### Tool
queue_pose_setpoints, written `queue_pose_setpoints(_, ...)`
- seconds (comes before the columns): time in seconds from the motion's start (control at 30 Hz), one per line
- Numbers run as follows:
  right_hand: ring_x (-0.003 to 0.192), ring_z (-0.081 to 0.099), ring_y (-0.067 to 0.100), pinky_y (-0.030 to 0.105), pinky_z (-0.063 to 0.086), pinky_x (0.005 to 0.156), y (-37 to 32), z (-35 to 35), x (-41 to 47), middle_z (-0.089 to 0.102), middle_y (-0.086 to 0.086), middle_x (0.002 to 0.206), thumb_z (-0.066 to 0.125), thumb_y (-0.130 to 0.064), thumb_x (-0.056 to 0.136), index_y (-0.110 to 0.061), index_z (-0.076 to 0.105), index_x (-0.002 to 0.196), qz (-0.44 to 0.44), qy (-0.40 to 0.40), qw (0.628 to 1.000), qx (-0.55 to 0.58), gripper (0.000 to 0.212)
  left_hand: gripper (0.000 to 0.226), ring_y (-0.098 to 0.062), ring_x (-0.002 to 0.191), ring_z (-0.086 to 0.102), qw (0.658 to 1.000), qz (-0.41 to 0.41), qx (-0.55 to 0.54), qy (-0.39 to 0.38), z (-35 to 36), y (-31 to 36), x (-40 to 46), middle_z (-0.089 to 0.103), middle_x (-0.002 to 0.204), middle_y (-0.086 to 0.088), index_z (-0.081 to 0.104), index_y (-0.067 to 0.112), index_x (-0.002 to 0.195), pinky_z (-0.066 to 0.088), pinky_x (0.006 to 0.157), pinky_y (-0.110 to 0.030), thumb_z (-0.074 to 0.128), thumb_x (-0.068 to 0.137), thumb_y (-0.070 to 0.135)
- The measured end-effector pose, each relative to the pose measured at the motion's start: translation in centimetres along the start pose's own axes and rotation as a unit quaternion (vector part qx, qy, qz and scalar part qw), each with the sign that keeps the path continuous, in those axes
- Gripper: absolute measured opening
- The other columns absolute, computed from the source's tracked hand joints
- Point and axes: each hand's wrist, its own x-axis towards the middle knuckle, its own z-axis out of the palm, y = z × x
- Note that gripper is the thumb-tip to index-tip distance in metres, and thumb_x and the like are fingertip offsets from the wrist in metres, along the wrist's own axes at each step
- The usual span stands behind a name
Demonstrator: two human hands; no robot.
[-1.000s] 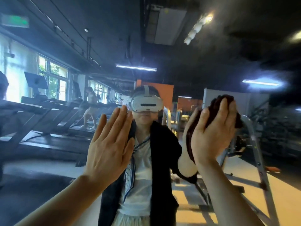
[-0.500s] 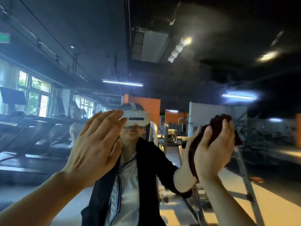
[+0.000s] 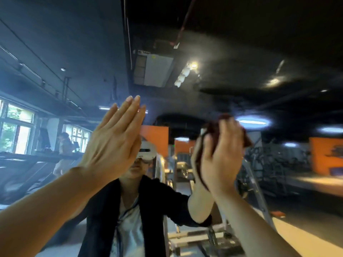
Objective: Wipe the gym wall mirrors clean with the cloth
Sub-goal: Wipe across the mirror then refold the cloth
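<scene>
Wiping: right hand point(image 3: 220, 160) grips dark maroon crumpled cloth point(image 3: 211, 130) against large wall mirror point(image 3: 241, 52).
Left hand point(image 3: 113, 143): flat, fingers straight, beside cloth (holding nothing).
Risk: palm contact likely smears the glass.

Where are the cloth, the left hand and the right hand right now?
cloth point(image 3: 211, 129): head view, dark bunched part above the thumb.
left hand point(image 3: 113, 143): head view, back of the flat hand.
right hand point(image 3: 222, 160): head view, back of the hand.

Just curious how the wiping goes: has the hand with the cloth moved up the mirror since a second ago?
Yes. The right hand with the cloth has risen, measured against the headset reflected in the mirror.
</scene>
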Motion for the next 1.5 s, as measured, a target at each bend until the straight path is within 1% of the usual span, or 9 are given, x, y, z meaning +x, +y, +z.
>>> queue_pose_setpoints(0.13,0.135,0.046,0.041,0.057,0.045,0.106,0.4,1.1,5.8,0.047,0.026,0.146,0.032,-0.038,0.104,0.000,0.048,0.139,0.148,-0.010,0.988,-0.044,0.055,0.058,-0.034,0.148,0.028,1.000,-0.011,0.022,-0.003,0.4,0.8,0.1,0.032,0.157,-0.022,0.037,-0.003,0.149,0.026,0.118,-0.056,0.028,0.102,0.030)
queue_pose_setpoints(0.27,0.144,0.037,0.035,0.049,0.034,0.118,-4.4,2.9,6.0,0.043,0.021,0.152,0.031,-0.042,0.101,-0.004,0.047,0.143,-0.049,-0.081,0.995,-0.018,0.059,0.059,-0.033,0.147,0.030,1.000,-0.022,0.021,0.007,0.4,1.3,0.2,0.034,0.157,-0.021,0.040,-0.002,0.148,0.027,0.118,-0.055,0.028,0.103,0.033)
queue_pose_setpoints(0.43,0.144,0.039,0.030,0.054,0.034,0.116,-2.2,1.6,2.9,0.049,0.017,0.150,0.046,-0.031,0.102,-0.006,0.053,0.141,-0.283,-0.135,0.948,0.057,0.046,0.059,-0.033,0.142,0.040,0.999,-0.016,0.028,0.017,-0.2,1.3,0.3,0.043,0.152,-0.021,0.047,-0.003,0.143,0.036,0.113,-0.055,0.033,0.100,0.035)
queue_pose_setpoints(0.57,0.145,0.037,0.035,0.055,0.029,0.118,3.7,-0.7,3.3,0.050,0.018,0.147,0.039,-0.037,0.104,-0.005,0.052,0.140,-0.088,-0.030,0.995,-0.044,0.050,0.061,-0.034,0.138,0.045,0.999,-0.016,0.039,0.017,-0.3,1.5,0.6,0.046,0.149,-0.021,0.051,-0.004,0.140,0.039,0.111,-0.056,0.034,0.097,0.035)
queue_pose_setpoints(0.67,0.139,0.040,0.040,0.054,0.038,0.109,5.7,-0.8,6.0,0.045,0.022,0.147,0.039,-0.037,0.104,-0.005,0.041,0.145,0.135,0.002,0.989,-0.061,0.052,0.060,-0.034,0.136,0.047,0.999,-0.016,0.043,0.022,-0.3,1.5,0.7,0.048,0.147,-0.021,0.053,-0.004,0.138,0.042,0.109,-0.056,0.035,0.097,0.035)
queue_pose_setpoints(0.73,0.132,0.047,0.042,0.055,0.045,0.104,5.4,-0.1,8.2,0.048,0.025,0.142,0.041,-0.039,0.101,-0.003,0.040,0.144,0.179,0.003,0.982,-0.056,0.056,0.059,-0.034,0.136,0.048,0.998,-0.014,0.049,0.022,-0.4,1.4,0.7,0.049,0.146,-0.021,0.055,-0.004,0.137,0.043,0.109,-0.055,0.036,0.097,0.035)
queue_pose_setpoints(1.23,0.141,0.038,0.045,0.054,0.043,0.109,-12.7,6.6,8.9,0.044,0.030,0.147,0.035,-0.036,0.100,-0.004,0.047,0.143,-0.192,-0.117,0.974,0.012,0.055,0.058,-0.037,0.140,0.040,0.998,-0.065,0.007,0.017,-1.7,-0.2,-0.4,0.046,0.146,-0.024,0.043,-0.011,0.141,0.038,0.112,-0.052,0.041,0.093,0.021)
queue_pose_setpoints(1.4,0.133,0.051,0.041,0.047,0.041,0.113,-12.3,5.6,4.8,0.053,0.029,0.140,0.043,-0.017,0.095,-0.002,0.058,0.135,-0.328,-0.128,0.930,0.102,0.045,0.062,-0.033,0.146,0.030,0.989,-0.123,0.081,0.012,-2.6,-0.8,-0.8,0.038,0.154,-0.023,0.036,-0.003,0.149,0.024,0.117,-0.052,0.036,0.095,0.028)
queue_pose_setpoints(1.5,0.130,0.055,0.040,0.046,0.039,0.112,-9.0,4.3,5.1,0.056,0.028,0.138,0.051,-0.008,0.092,0.001,0.060,0.132,-0.293,-0.048,0.951,0.089,0.042,0.065,-0.031,0.147,0.028,0.989,-0.103,0.107,-0.007,-3.6,-0.9,-0.3,0.036,0.157,-0.019,0.035,0.000,0.150,0.024,0.118,-0.054,0.036,0.095,0.033)
